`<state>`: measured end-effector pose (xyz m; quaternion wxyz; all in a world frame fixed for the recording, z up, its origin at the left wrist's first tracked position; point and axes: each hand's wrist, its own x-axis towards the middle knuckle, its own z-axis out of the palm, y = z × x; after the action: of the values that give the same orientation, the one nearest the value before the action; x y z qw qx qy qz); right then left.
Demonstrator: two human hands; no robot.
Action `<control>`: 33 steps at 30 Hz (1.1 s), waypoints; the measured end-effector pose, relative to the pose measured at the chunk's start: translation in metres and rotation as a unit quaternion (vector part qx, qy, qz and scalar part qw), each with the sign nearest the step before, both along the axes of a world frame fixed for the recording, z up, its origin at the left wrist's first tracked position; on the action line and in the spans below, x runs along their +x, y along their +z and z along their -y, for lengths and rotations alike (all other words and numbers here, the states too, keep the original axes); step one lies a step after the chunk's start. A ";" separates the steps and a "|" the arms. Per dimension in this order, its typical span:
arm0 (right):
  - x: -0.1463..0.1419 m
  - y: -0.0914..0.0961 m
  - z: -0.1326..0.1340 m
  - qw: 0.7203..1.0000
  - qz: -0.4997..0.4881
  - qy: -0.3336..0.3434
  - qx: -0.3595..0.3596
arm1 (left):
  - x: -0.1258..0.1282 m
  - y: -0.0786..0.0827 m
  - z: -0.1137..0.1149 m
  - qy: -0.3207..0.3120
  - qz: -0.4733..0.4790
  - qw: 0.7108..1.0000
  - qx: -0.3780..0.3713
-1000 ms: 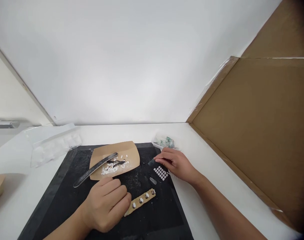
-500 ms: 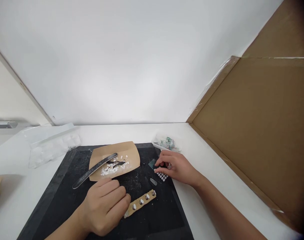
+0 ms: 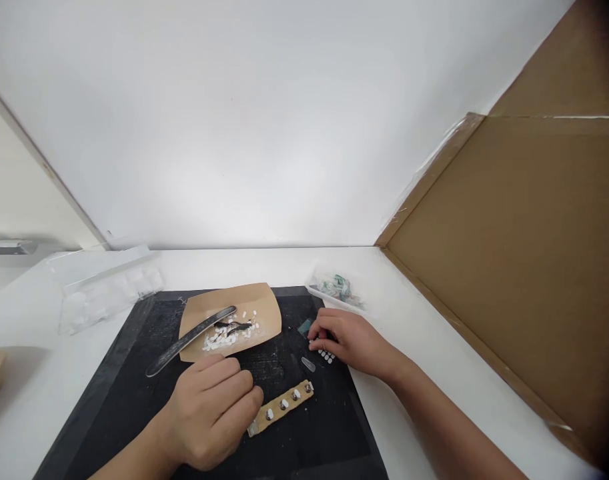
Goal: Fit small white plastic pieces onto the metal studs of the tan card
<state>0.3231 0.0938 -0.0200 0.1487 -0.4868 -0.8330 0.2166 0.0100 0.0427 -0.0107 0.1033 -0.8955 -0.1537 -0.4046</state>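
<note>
My left hand (image 3: 215, 412) is closed in a fist at the left end of a tan strip (image 3: 279, 408) that carries several small metal holders with white ovals on them. Whatever its fingers grip is hidden. On the right, my right hand (image 3: 351, 340) pinches thumb and fingertips together over a sheet of white dots (image 3: 327, 357), partly covering it. What lies in that pinch is too small to make out. A clear nail tip (image 3: 308, 364) lies on the black mat (image 3: 329, 427), between the dots and the strip. Beside the right fingertips is a small greenish piece (image 3: 305, 327).
A tan paper tray (image 3: 264, 307) holds white chips and dark scraps. A dark curved nail file (image 3: 184, 343) leans over its left edge. Behind my right hand stands a clear tub (image 3: 329, 288) with green packets. Clear plastic packaging (image 3: 111, 293) lies left; a cardboard wall (image 3: 509, 267) rises right.
My right hand has dropped slightly over the sheet of dots, covering more of it, with its fingers a little more curled. My left hand and the strip have hardly moved.
</note>
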 end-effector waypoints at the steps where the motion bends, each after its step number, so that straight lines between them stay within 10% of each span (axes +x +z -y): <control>1: -0.001 0.000 0.000 1.000 0.002 -0.001 -0.002 | 0.000 0.000 0.000 -0.001 0.001 1.000 -0.001; 22: 0.001 0.002 0.003 1.000 -0.027 0.009 -0.006 | 0.000 0.003 0.000 0.005 0.010 1.000 0.008; 33: -0.024 0.010 0.020 0.959 -0.280 -0.053 0.003 | 0.013 0.001 0.001 0.014 0.093 0.985 -0.146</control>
<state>0.2994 0.0736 -0.0102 0.3888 -0.4499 -0.7318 0.3330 0.0232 0.0416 -0.0101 -0.0374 -0.8574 -0.2330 -0.4574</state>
